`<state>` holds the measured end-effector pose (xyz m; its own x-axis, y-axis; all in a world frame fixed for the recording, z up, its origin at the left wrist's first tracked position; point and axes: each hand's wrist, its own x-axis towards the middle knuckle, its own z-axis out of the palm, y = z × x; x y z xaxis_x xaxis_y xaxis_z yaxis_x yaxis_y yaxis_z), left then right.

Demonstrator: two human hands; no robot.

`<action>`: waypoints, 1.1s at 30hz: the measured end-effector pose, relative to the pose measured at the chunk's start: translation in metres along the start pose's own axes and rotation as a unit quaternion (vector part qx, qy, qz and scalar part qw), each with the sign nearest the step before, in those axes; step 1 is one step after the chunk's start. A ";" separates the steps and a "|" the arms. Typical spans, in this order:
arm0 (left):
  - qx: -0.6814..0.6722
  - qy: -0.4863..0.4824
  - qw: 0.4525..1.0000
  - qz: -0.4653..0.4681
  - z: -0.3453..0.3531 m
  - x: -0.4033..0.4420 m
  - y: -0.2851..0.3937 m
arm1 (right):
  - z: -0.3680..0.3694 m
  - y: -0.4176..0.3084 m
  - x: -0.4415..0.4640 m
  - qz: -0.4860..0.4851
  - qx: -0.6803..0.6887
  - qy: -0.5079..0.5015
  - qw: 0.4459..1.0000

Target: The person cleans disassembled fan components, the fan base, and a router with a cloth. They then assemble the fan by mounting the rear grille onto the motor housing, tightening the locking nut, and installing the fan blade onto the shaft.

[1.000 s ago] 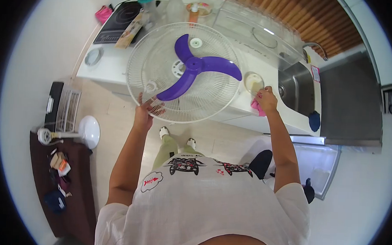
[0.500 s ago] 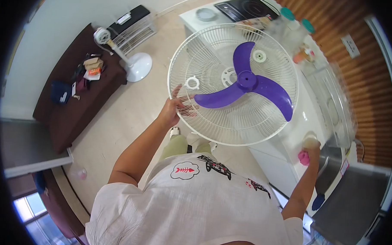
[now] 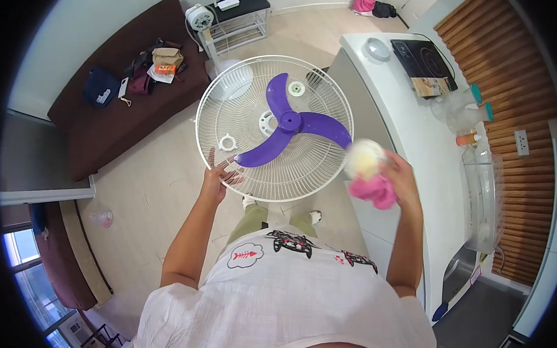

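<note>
My left hand [image 3: 215, 183] supports a white wire fan grille [image 3: 272, 185] by its near left rim, fingers spread beneath the wires. In the grille lie a purple three-bladed fan blade [image 3: 317, 124], a white ring nut [image 3: 228, 142] and a small round whitish cap [image 3: 297, 89]. At the grille's right edge, my right hand [image 3: 402, 178] is closed around a bunched pink cloth [image 3: 376, 193] and a round whitish container [image 3: 365, 158], blurred by motion. Its exact kind and contents are unclear.
Along the right runs a white counter [image 3: 409, 126] with an induction cooker [image 3: 423, 59], jars with teal lids [image 3: 476, 94], a clear dish rack [image 3: 481, 193] and a sink [image 3: 459, 272]. A white fan stand [image 3: 200, 16] stands by the brown sofa [image 3: 133, 129], which holds bags.
My right hand has come from the counter by the sink to the grille's right edge, bringing the pink cloth and whitish container. The grille, held by my left hand, has shifted left in view.
</note>
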<state>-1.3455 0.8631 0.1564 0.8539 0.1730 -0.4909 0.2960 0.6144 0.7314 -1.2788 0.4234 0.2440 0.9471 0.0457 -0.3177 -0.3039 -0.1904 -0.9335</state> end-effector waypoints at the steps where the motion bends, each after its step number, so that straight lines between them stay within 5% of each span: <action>1: -0.002 0.005 1.000 0.000 -0.001 0.001 -0.005 | 0.014 -0.008 0.017 0.003 -0.011 -0.054 0.998; 8: -0.017 0.083 0.995 0.059 0.008 0.023 -0.041 | 0.006 0.028 0.150 -0.012 -0.048 -0.114 0.992; 14: -0.007 0.112 0.991 0.073 -0.018 0.042 -0.041 | 0.072 0.063 0.236 0.128 0.036 -0.263 0.956; 20: -0.025 0.164 0.984 0.072 -0.030 0.082 -0.038 | 0.146 0.088 0.346 0.087 -0.150 -0.304 0.937; 23: -0.046 0.184 0.981 0.036 -0.039 0.104 -0.041 | 0.179 0.097 0.399 -0.062 -0.348 -0.317 0.880; 33: -0.199 0.215 0.953 -0.077 -0.139 0.187 -0.087 | 0.266 0.155 0.491 0.103 -0.448 -0.406 0.790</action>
<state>-1.2706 0.9492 -0.0650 0.5330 0.3050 -0.7892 0.1447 0.8862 0.4402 -0.8885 0.6771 -0.1011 0.3980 0.4683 -0.7889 0.0978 -0.8767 -0.4710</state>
